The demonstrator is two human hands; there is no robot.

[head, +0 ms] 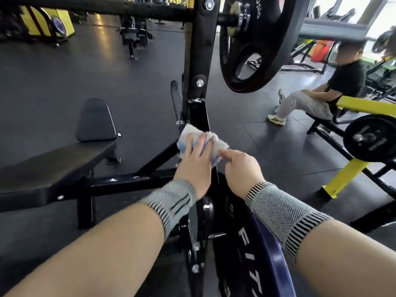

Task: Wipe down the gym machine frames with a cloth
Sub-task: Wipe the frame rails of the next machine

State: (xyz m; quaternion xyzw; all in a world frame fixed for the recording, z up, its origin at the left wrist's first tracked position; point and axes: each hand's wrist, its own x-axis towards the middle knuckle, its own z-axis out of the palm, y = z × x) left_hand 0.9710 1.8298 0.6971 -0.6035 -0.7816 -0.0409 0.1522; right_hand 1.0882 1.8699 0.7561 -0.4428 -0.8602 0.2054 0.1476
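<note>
A white and blue cloth [216,140] lies against the black upright post [198,112] of the gym machine frame, in the middle of the view. My left hand [196,159] presses flat on the cloth with straight fingers. Just to its right, my right hand [242,168] has curled fingers and touches the cloth's right edge with its fingertip; whether it pinches the cloth is unclear. Both wrists wear grey striped knit bands.
A black padded bench [53,168] stands at the left. A weight plate [257,43] hangs on a bar above the hands, another plate [246,243] sits below my wrists. A person [321,93] sits on a yellow-framed machine [347,174] at the right.
</note>
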